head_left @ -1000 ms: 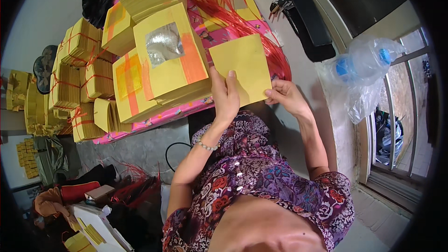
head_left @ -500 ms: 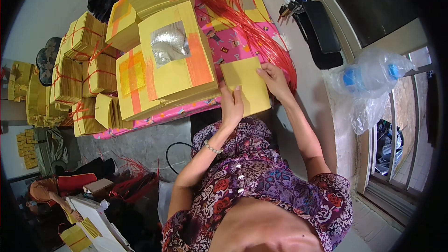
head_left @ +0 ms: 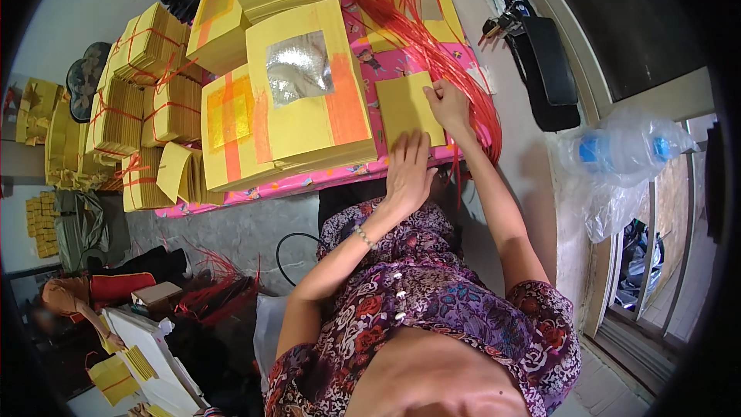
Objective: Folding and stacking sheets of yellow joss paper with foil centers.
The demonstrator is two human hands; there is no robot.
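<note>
From where I'm standing: thin, flat, plain yellow paper rectangle (head_left: 403, 104) is lying on the table with the glossy pink printed cover (head_left: 390, 64), just right of a tall block of large yellow paper sheets with a silver foil square and orange bands (head_left: 297, 135). Can't tell if it's one sheet or a thin pack. Left hand (head_left: 411, 170), beaded bracelet on that wrist, is palm down with fingers stretched out over the near edge, clamped on nothing. Right hand (head_left: 448, 106) is at the far right corner, fingers curled in; can't tell if it's pinching the edge or only resting on it. Handling, my read: light, bendy but with some body, matte so decent finger grip; the glossy cover beneath may let it skate. Corners and edges look like the weak spots, would crease if pushed. Best hold: thumb on top, fingers under, at opposite edges, or flat palm to pin it. Long shiny red plastic strips (head_left: 468, 77) run close by the right hand, could snag on fingers. Bundles of yellow paper tied with red strips (head_left: 116, 117) sit at the left end; black oblong case (head_left: 549, 62) is off to the right.
</note>
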